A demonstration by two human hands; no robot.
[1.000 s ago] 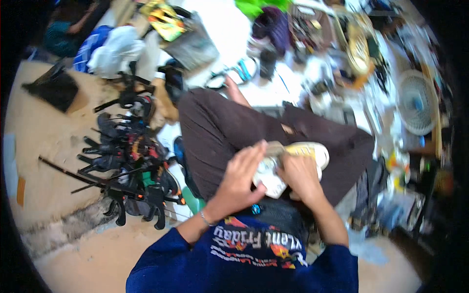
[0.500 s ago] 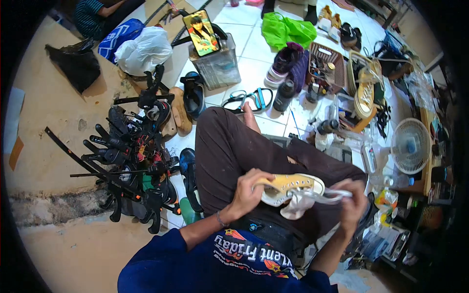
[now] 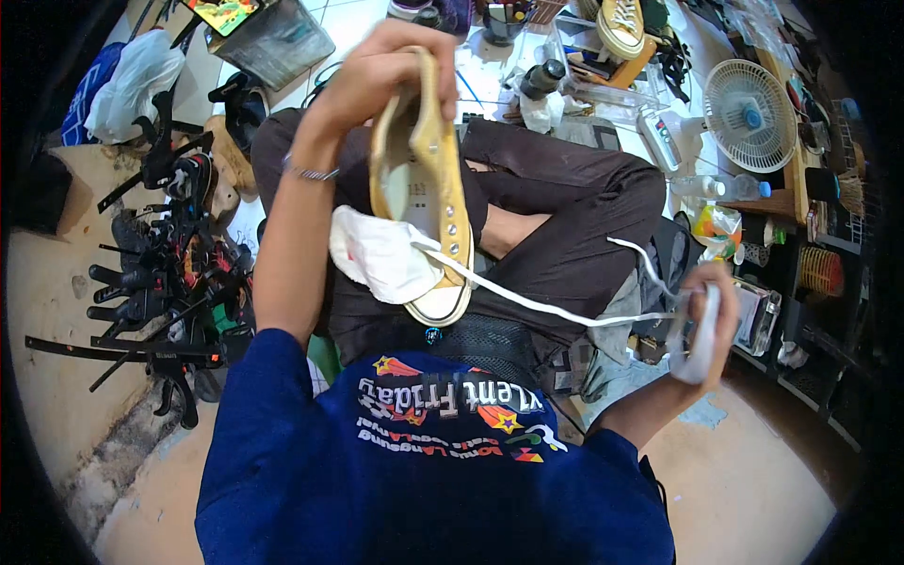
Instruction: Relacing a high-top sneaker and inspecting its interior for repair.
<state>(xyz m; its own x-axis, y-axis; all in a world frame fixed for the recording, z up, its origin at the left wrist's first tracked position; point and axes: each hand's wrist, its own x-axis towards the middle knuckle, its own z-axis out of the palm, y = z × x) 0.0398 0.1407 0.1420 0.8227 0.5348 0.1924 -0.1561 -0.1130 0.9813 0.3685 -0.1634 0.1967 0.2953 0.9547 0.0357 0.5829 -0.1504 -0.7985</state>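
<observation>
I see the pale tiled floor (image 3: 377, 24) crowded with gear around my crossed legs in dark brown trousers (image 3: 565, 202). A white round table fan (image 3: 750, 115) stands at the right. A clear plastic box (image 3: 268, 42) at top left holds a bright printed packet; its other contents I cannot tell. My left hand (image 3: 381, 80) is clamped around the heel of a yellow canvas low-top sneaker (image 3: 428, 193), raised upright above my lap, a crumpled white cloth (image 3: 381, 254) bulging from its opening. My right hand (image 3: 702, 315) is closed on the white flat shoelace (image 3: 546, 306), pulled taut from the eyelets. I judge the unlacing well along: most eyelets look bare, the lowest still threaded.
</observation>
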